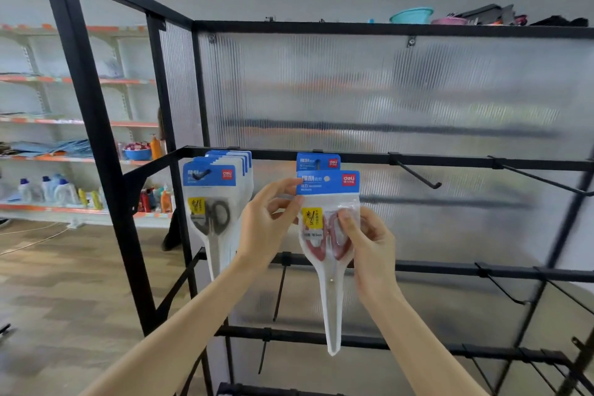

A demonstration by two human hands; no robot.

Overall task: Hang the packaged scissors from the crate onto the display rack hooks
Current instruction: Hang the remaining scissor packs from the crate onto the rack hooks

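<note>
I hold a packaged pair of red-handled scissors point(328, 235) with a blue header card, upright in front of the black display rack point(418, 158). My left hand point(266, 225) pinches the pack's upper left edge just under the header. My right hand point(366, 235) grips the pack over the red handles. Right behind it another blue-headed pack point(318, 161) hangs on a hook of the top rail. To the left, several packs of black-handled scissors point(213, 199) hang on one hook. The crate is out of view.
Bare black hooks point(414, 172) point(543, 178) stick out of the top rail to the right, and more point(501, 286) on the lower rails. A ribbed translucent panel point(385, 90) backs the rack. Store shelves with bottles point(48, 191) stand far left over wood flooring.
</note>
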